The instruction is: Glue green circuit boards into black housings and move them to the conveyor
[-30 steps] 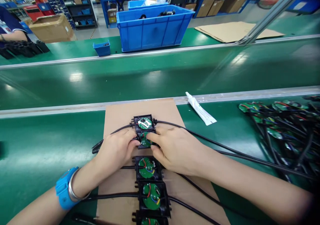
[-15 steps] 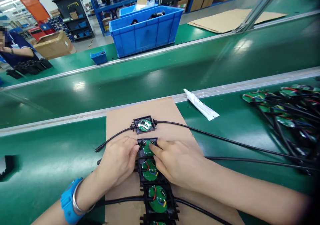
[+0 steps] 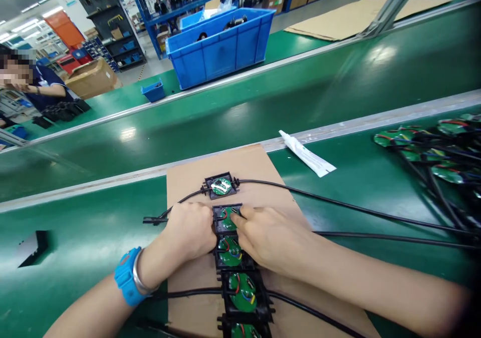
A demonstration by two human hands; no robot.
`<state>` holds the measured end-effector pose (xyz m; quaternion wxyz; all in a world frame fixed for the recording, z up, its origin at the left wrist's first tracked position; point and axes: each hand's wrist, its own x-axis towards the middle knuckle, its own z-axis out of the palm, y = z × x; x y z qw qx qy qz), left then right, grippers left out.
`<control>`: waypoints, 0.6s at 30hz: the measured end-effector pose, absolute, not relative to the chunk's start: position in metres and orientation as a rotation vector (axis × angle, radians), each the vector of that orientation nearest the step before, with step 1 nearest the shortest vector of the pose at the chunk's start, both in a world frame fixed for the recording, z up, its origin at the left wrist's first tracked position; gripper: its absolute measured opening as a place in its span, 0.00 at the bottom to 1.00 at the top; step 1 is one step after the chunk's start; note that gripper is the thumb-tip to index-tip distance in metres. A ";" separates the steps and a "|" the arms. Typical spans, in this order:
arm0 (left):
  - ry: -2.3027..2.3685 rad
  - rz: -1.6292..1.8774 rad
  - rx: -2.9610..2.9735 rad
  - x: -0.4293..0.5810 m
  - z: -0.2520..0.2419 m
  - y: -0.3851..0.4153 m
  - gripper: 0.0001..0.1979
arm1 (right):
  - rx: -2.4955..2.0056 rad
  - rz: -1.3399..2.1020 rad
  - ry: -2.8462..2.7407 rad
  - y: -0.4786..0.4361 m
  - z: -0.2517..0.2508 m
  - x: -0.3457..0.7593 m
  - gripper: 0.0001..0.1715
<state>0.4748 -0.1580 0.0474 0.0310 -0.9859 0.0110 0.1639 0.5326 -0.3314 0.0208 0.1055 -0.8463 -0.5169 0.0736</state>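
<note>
Several black plastic housings with round green circuit boards stand in a column on a cardboard sheet. At the second housing, my left hand is closed at the left side, around the short black cable, whose end sticks out beyond it; the grip itself is hidden. My right hand holds the right side of that housing, a fingertip on its green board and its other fingers curled beside it. Farther back lies a housing with white paste on its board. Nearer are another housing and a larger-looking one.
A white tube lies right of the cardboard. Wired green boards are piled at right. A dark angular piece is at left. Beyond the belt stand a large blue bin and small blue bin. A person works at far left.
My left hand has curled more tightly, and the short cable's end has swung up beside the upper cable. My right hand stays on the second housing. The whole view has shifted slightly.
</note>
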 end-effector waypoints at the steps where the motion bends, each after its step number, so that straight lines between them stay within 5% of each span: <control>1: 0.005 0.447 -3.053 0.474 0.050 -0.159 0.11 | -2.497 0.191 -1.527 -0.332 0.018 0.532 0.13; 11: 0.271 -0.062 -2.949 0.423 0.017 -0.177 0.25 | -2.254 -0.518 -1.576 -0.329 -0.036 0.542 0.16; 18: 0.333 0.032 -3.049 0.432 0.037 -0.172 0.21 | -2.165 -0.141 -1.539 -0.339 -0.034 0.558 0.13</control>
